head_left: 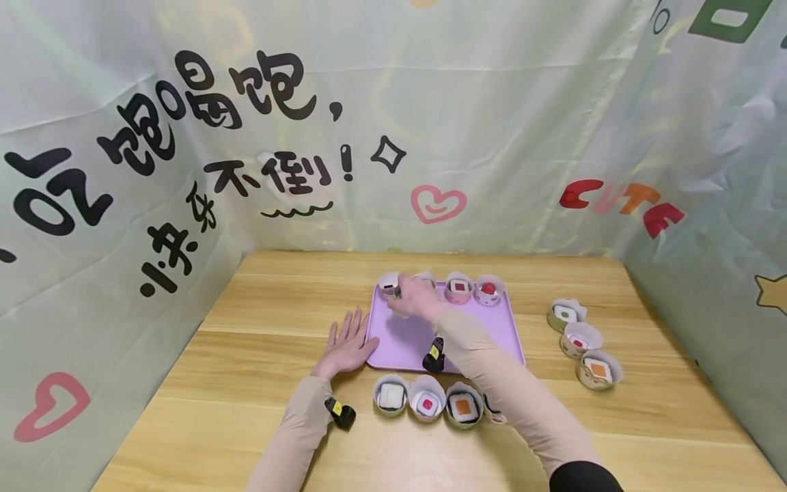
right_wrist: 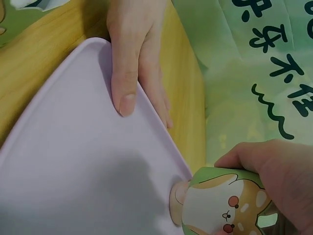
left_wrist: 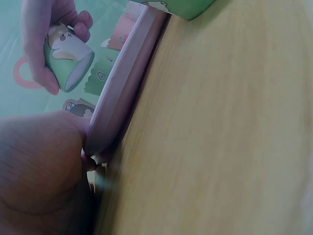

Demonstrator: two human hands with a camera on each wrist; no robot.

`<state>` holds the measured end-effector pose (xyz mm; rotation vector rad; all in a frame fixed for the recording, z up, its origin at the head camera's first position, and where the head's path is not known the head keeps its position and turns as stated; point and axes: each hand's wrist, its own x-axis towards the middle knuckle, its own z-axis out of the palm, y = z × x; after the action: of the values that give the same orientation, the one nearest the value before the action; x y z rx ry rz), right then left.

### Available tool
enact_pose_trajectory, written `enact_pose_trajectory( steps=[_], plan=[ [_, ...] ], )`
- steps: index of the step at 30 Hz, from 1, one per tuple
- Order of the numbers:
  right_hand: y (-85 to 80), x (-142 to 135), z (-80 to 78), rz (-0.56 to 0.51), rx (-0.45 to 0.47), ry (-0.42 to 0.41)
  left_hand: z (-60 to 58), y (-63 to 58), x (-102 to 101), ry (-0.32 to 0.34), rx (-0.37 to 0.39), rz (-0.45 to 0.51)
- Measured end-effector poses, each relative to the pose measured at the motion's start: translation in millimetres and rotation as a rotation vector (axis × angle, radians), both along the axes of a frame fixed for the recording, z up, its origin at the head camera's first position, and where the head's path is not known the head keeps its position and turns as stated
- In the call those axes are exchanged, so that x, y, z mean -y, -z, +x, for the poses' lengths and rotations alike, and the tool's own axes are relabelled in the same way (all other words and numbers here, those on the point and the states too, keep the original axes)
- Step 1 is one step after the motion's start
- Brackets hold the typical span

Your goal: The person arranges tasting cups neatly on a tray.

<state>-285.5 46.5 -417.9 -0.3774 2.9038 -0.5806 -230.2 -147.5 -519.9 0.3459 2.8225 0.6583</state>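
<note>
Right hand grips a green cup with an animal drawing, between thumb and fingers; left hand lies open, fingers straight, its thumb touching the left rim of the purple tray. Nearest to the person, a row of four cups stands on the wooden table, the last one partly hidden by the right sleeve. These are not yet on the tray; neither are three cups off to its right. Farther away, the held cup is over the far left part of the tray; whether its base touches, I cannot tell. Just beside it, four more cups stand already along the far edge. By my judgement, less than half is done. Behind everything hangs a printed cloth.
</note>
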Motion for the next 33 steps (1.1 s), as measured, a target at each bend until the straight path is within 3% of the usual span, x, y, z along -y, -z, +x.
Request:
enact_pose_trajectory(
  steps=[7,17,27,33],
  plan=[
    [3.9,9.9,2.1,0.078,-0.059,-0.004,2.4,-2.0,-0.3,-0.003,0.000,0.007],
    [10.2,21.9,6.7,0.122,-0.036,0.037,1.4,-0.9,-0.2,-0.005,-0.004,-0.006],
    [17.0,26.2,4.9,0.184,-0.107,0.006,0.2,-3.0,-0.5,0.001,0.011,0.012],
    [21.7,24.7,3.2,0.179,-0.091,0.004,2.9,-5.8,-0.4,-0.001,0.019,0.009]
  ],
)
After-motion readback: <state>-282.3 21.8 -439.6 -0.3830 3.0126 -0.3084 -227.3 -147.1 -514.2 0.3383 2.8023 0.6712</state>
